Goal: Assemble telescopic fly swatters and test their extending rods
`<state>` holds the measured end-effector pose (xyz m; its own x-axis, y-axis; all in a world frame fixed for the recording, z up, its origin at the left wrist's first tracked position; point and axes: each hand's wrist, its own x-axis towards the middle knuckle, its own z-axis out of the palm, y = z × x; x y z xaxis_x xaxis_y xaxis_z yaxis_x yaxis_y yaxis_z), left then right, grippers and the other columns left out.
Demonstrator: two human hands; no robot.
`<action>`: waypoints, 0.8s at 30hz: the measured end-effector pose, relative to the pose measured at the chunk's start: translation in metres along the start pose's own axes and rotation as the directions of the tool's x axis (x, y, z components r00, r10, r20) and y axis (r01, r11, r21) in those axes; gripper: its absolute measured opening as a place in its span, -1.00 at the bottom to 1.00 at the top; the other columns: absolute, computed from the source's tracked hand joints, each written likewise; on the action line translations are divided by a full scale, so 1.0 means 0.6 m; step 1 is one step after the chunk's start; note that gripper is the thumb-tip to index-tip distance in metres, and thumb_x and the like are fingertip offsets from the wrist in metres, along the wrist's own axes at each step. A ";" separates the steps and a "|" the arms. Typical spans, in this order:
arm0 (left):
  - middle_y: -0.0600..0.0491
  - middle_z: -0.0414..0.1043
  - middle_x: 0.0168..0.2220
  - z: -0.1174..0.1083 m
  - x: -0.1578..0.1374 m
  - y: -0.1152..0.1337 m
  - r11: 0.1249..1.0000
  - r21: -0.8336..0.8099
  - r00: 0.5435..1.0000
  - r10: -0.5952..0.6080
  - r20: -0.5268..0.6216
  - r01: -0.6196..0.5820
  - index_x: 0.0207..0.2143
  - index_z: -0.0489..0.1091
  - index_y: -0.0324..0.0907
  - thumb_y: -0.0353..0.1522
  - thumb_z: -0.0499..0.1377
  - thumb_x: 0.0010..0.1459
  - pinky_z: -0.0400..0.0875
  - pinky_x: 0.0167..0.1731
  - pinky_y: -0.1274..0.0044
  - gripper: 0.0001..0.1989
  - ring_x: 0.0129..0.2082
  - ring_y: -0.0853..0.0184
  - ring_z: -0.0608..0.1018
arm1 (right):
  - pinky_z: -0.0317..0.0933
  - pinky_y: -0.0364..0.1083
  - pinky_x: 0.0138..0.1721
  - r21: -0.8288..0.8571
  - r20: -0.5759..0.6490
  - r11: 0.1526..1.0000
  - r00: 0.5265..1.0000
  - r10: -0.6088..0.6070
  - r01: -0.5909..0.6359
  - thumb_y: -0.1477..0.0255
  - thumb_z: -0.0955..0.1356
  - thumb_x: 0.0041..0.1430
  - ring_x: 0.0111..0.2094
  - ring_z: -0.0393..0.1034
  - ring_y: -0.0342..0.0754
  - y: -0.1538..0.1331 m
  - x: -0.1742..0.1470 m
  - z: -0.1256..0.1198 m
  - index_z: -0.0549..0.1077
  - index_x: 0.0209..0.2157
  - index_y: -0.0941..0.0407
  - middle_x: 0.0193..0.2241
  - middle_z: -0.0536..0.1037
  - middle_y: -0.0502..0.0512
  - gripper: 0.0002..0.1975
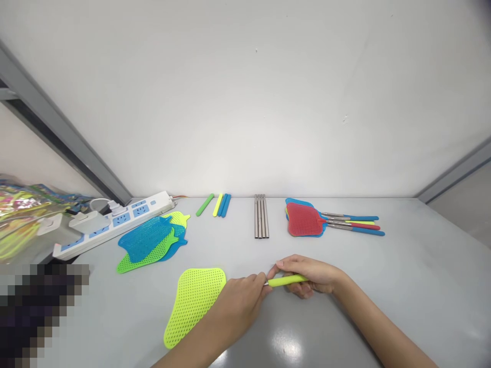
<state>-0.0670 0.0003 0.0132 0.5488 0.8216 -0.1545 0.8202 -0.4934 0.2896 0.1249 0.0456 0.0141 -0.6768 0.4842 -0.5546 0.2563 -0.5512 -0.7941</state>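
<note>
Nearest the camera, your left forearm (203,337) reaches in from the near edge and covers part of a yellow-green mesh head (194,296), whose wide end points to the far side. Your left hand (242,300) has its grip closed in a pinch, thumb and fingers pressed around a thin metal shaft (266,283), of which only a short bit shows; your hand hides whether the shaft joins that mesh head. Your right hand (312,273), its grip curled about the yellow-green handle (287,280), supports the handle's right end while the index finger stretches left toward your other hand's fingertips. The handle lies between both hands, slightly tilted, over the near middle of the grey table (345,306). Farther off, to your left, blue, green and yellow mesh heads (143,239) overlap in a loose pile, just beside a white power strip (160,202) with white adapters (89,223) plugged in. Beyond it, at the far left, are clear plastic bags (23,220) with yellow contents. Along the table's far side you have one green loose handle (204,204), then a yellow one (218,204) and two blue ones (226,205) close together, then a row of metal tubes (261,220). On the far right, assembled swatters (305,220) are stacked, a red head on top and their handles pointing right.
</note>
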 end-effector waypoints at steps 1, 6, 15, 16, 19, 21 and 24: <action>0.09 0.36 -0.49 0.000 0.000 0.000 1.000 -0.002 1.000 0.002 -0.003 -0.002 -0.37 0.18 -0.16 -0.28 -0.32 0.19 0.07 -0.60 0.54 -0.66 -0.52 0.35 0.41 | -0.22 -0.27 -0.76 0.004 0.003 1.000 1.000 0.001 -0.001 0.14 0.17 0.02 -0.78 -0.06 -0.30 0.000 0.000 0.000 0.37 -0.22 0.17 -0.79 0.17 -0.11 -0.56; 0.09 0.36 -0.50 -0.002 -0.001 0.002 1.000 -0.026 1.000 -0.017 0.010 0.017 -0.38 0.19 -0.16 -0.29 -0.31 0.19 0.04 -0.61 0.55 -0.67 -0.54 0.37 0.40 | -0.24 -0.27 -0.75 0.022 0.003 1.000 1.000 0.021 -0.021 0.13 0.18 0.01 -0.78 -0.05 -0.31 0.001 0.002 -0.001 0.37 -0.23 0.17 -0.76 0.18 -0.11 -0.56; 0.10 0.36 -0.50 -0.010 -0.001 0.004 0.998 -0.055 1.000 -0.013 0.013 0.014 -0.39 0.18 -0.17 -0.30 -0.30 0.18 0.04 -0.63 0.55 -0.68 -0.55 0.37 0.40 | -0.24 -0.27 -0.76 0.027 -0.002 0.999 1.000 0.023 -0.023 0.13 0.18 0.01 -0.78 -0.05 -0.31 0.002 0.002 0.000 0.36 -0.25 0.17 -0.76 0.18 -0.11 -0.57; 0.09 0.36 -0.50 -0.010 -0.001 0.004 0.998 -0.060 1.000 -0.019 0.017 0.020 -0.40 0.18 -0.17 -0.29 -0.30 0.18 0.05 -0.62 0.55 -0.68 -0.55 0.37 0.41 | -0.24 -0.27 -0.76 0.028 0.002 0.999 1.000 0.020 -0.020 0.13 0.18 0.01 -0.79 -0.05 -0.31 0.002 0.002 -0.001 0.37 -0.25 0.17 -0.77 0.18 -0.11 -0.57; 0.08 0.36 -0.50 -0.012 -0.001 0.006 0.997 -0.069 0.999 -0.036 0.027 0.038 -0.39 0.19 -0.17 -0.29 -0.30 0.18 0.07 -0.61 0.56 -0.67 -0.54 0.37 0.41 | -0.23 -0.27 -0.76 0.024 0.009 1.000 1.000 0.007 -0.007 0.14 0.17 0.02 -0.79 -0.06 -0.31 0.002 0.002 -0.001 0.37 -0.25 0.17 -0.78 0.16 -0.12 -0.57; 0.08 0.37 -0.49 -0.012 -0.001 0.007 0.996 -0.073 0.999 -0.042 0.022 0.044 -0.39 0.19 -0.17 -0.29 -0.30 0.18 0.09 -0.60 0.56 -0.67 -0.53 0.37 0.42 | -0.23 -0.27 -0.76 0.021 0.006 1.000 1.000 0.004 -0.004 0.14 0.17 0.02 -0.79 -0.07 -0.31 0.001 0.002 0.000 0.37 -0.25 0.18 -0.79 0.16 -0.12 -0.57; 0.07 0.37 -0.48 -0.012 -0.001 0.006 0.996 -0.077 0.999 -0.038 0.034 0.041 -0.38 0.20 -0.17 -0.29 -0.30 0.18 0.10 -0.60 0.56 -0.67 -0.53 0.37 0.42 | -0.23 -0.27 -0.76 0.024 -0.006 1.000 1.000 0.011 -0.011 0.13 0.17 0.02 -0.79 -0.07 -0.31 0.001 0.003 0.000 0.37 -0.26 0.17 -0.77 0.18 -0.12 -0.57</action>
<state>-0.0653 0.0001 0.0214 0.5224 0.8295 -0.1976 0.8270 -0.4363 0.3547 0.1238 0.0458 0.0128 -0.6698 0.4821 -0.5647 0.2467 -0.5728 -0.7817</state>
